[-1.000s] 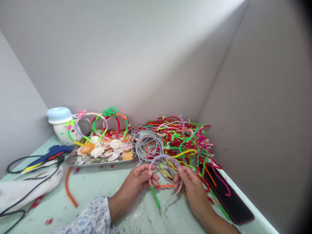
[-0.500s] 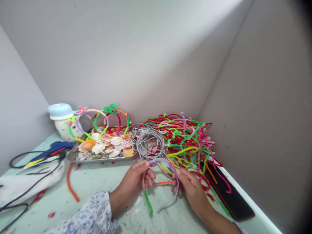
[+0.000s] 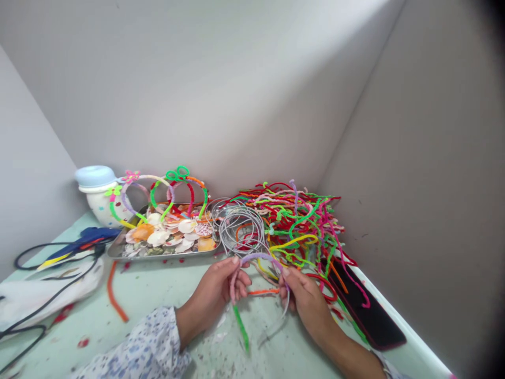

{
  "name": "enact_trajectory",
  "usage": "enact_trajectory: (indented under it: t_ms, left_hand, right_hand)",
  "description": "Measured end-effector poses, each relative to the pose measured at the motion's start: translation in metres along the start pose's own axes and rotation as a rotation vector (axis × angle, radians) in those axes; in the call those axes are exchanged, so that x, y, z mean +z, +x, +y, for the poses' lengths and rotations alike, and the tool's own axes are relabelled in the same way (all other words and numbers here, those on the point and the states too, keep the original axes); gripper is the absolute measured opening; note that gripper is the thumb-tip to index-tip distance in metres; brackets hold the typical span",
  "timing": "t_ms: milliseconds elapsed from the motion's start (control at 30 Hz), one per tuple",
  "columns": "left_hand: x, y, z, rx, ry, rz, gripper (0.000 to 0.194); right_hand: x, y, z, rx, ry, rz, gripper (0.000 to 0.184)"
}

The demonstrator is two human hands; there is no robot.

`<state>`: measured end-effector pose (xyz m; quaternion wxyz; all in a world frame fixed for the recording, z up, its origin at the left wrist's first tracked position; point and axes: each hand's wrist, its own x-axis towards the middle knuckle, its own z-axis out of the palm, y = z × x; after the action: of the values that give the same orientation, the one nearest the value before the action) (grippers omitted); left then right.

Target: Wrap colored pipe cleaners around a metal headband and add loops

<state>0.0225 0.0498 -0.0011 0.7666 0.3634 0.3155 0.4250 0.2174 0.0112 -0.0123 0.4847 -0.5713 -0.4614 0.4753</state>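
Both my hands hold a headband (image 3: 256, 257) wrapped in lilac and pink pipe cleaner, its arc rising between them. My left hand (image 3: 216, 297) shut on its left side, with a green pipe cleaner (image 3: 241, 327) hanging below from the band. My right hand (image 3: 303, 297) grips the other side, where a thin pale wire end (image 3: 286, 310) curves down. An orange pipe cleaner (image 3: 262, 291) lies just beyond and between my hands. Bare wire headbands (image 3: 240, 230) sit behind the arc, next to a tangled heap of multicoloured pipe cleaners (image 3: 300, 223).
A metal tray (image 3: 165, 255) of seashells (image 3: 173, 234) holds decorated headbands (image 3: 177, 189). Beside it are a lidded white jar (image 3: 97, 195), a blue glue gun (image 3: 79, 242) with cord, a white bag (image 3: 43, 292), a loose orange pipe cleaner (image 3: 113, 300), and a dark phone (image 3: 366, 310).
The headband has shifted slightly left and turned in my hands, and the green pipe cleaner hangs at a new angle. The whole scene sits slightly higher in view.
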Motion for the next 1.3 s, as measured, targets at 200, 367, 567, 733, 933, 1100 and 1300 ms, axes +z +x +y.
enact_trajectory:
  t_ms: [200, 367, 567, 733, 933, 1100, 1300]
  left_hand:
    - [0.0020, -0.0046, 0.0033, 0.020, 0.053, -0.094, 0.027]
    - [0.0031, -0.0037, 0.0031, -0.008, 0.097, -0.065, 0.018]
    - [0.0000, -0.0022, 0.0018, -0.012, 0.082, -0.044, 0.020]
    - [0.0015, -0.0039, 0.0040, -0.007, 0.042, -0.038, 0.019]
    - [0.0020, -0.0030, 0.0040, 0.009, 0.000, -0.014, 0.021]
    - [-0.0010, -0.0020, 0.0016, 0.021, 0.003, -0.034, 0.025]
    - [0.0000, -0.0027, 0.0013, 0.019, -0.041, -0.047, 0.026]
  right_hand:
    - [-0.0034, 0.0063, 0.0025, -0.014, 0.126, 0.116, 0.035]
    - [-0.0041, 0.0083, 0.0032, -0.034, 0.150, 0.132, 0.036]
    - [-0.0033, 0.0074, 0.0023, -0.037, 0.170, 0.105, 0.038]
    - [-0.0047, 0.0056, 0.0030, -0.007, 0.246, 0.061, 0.038]
    - [-0.0046, 0.0060, 0.0059, -0.037, 0.186, 0.041, 0.038]
    - [-0.0038, 0.0070, 0.0069, -0.042, 0.162, 0.071, 0.039]
    - [-0.0038, 0.0064, 0.0066, -0.021, 0.123, 0.098, 0.042]
